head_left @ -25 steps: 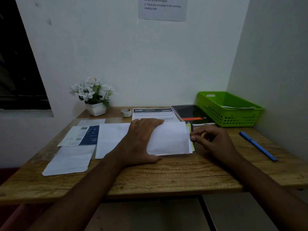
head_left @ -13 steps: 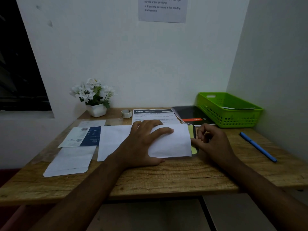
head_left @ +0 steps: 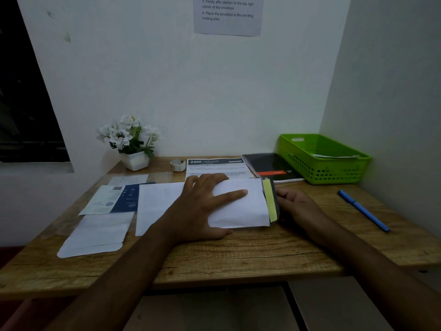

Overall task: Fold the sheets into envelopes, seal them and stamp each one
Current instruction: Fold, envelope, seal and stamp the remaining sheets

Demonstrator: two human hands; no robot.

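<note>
Our left hand (head_left: pixel 202 206) spread flat on the folded sheet (head_left: pixel 241 206), fingers wide, our right hand (head_left: pixel 296 206) curled at its yellow-edged end, grip unclear

Before you on the table (head_left: pixel 238 256): folded sheet (head_left: pixel 241 206) centre, envelopes (head_left: pixel 95 237) left, pen (head_left: pixel 364 210) right, basket (head_left: pixel 322 158) behind, perhaps holding paper.
</note>
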